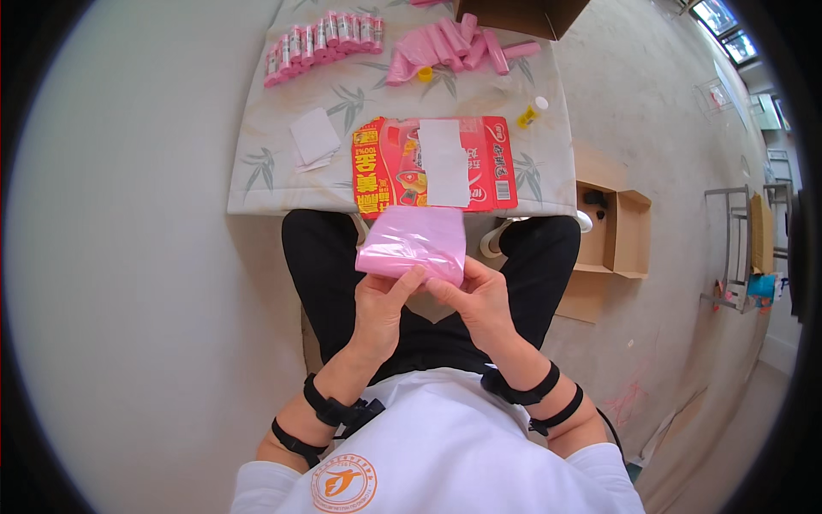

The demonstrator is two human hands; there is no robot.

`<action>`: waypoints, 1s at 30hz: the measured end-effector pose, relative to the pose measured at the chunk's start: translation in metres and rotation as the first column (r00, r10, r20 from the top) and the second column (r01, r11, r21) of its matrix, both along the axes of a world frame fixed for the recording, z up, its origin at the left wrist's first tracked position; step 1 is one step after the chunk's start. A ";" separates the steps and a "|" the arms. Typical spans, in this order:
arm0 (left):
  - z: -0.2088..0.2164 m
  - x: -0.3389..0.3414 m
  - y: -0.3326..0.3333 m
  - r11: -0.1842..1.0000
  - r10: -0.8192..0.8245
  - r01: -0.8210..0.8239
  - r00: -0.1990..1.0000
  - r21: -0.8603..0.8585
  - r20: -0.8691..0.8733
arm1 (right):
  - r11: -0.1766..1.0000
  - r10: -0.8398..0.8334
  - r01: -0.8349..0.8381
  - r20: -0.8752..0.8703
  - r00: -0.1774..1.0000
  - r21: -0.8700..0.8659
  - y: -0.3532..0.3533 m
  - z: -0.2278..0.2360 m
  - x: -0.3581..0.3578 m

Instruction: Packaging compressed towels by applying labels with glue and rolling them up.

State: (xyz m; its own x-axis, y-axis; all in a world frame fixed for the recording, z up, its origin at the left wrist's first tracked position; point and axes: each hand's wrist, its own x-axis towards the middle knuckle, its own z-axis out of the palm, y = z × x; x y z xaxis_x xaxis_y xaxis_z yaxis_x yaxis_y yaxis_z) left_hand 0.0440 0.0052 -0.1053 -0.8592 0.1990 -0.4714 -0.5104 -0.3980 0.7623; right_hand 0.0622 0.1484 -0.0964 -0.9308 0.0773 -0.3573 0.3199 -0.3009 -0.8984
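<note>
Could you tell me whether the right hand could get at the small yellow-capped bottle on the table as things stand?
Probably not at once: the right hand and left hand both hold the pink bag, though nothing blocks the bottle.

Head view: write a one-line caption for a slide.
Both hands, left hand and right hand, hold a folded pink plastic bag over the lap, beside a low table with pink rolls.

Person in white and black

White shirt bore an orange round emblem; black trousers; black straps circled both bare forearms near the wrists.
</note>
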 end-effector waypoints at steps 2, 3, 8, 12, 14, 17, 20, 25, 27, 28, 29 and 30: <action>0.005 0.004 0.002 1.000 0.010 -0.010 0.999 0.010 -0.037 | 0.920 -0.075 0.174 0.279 0.958 -0.351 0.004 0.017 -0.002; 0.010 0.005 0.005 0.999 0.026 -0.024 0.997 0.025 -0.074 | 0.918 -0.086 0.184 0.279 0.956 -0.350 0.006 0.019 -0.001; 0.030 0.001 0.009 0.979 0.068 -0.095 0.986 0.178 0.152 | 0.966 -0.243 0.235 -0.058 0.968 -0.107 0.001 0.009 0.006; 0.031 -0.003 -0.001 0.992 -0.005 -0.004 0.998 0.129 0.067 | 0.967 -0.237 0.236 0.007 0.972 -0.092 -0.006 0.019 0.011; 0.024 -0.004 -0.007 0.996 -0.044 0.042 0.999 0.085 0.017 | 0.961 -0.223 0.236 0.097 0.970 -0.148 -0.007 0.018 0.009; 0.029 -0.007 -0.012 0.994 -0.100 0.100 0.995 0.030 -0.004 | 0.960 -0.239 0.249 0.089 0.967 -0.126 -0.010 0.019 0.008; 0.042 -0.010 -0.020 0.993 -0.118 0.116 0.990 0.029 0.079 | 0.971 -0.229 0.237 -0.193 0.954 0.019 -0.012 0.010 0.010; 0.055 -0.016 -0.036 0.987 -0.123 0.133 0.986 -0.088 0.113 | 0.976 -0.216 0.205 -0.221 0.951 -0.071 -0.018 0.016 0.009; 0.052 -0.014 -0.038 0.987 -0.138 0.142 0.989 -0.078 0.062 | 0.964 -0.192 0.166 -0.112 0.975 -0.209 -0.018 0.024 0.009; 0.049 -0.013 -0.039 0.986 -0.151 0.151 0.988 -0.069 0.010 | 0.936 -0.218 0.205 -0.014 0.976 -0.285 -0.017 0.026 0.008; 0.045 -0.010 -0.040 0.986 -0.150 0.150 0.989 -0.068 0.011 | 0.901 -0.235 0.251 0.087 0.968 -0.353 -0.017 0.028 0.007; 0.041 -0.009 -0.040 0.989 -0.148 0.149 0.989 -0.013 0.022 | 0.876 -0.241 0.272 0.129 0.962 -0.398 -0.017 0.027 0.006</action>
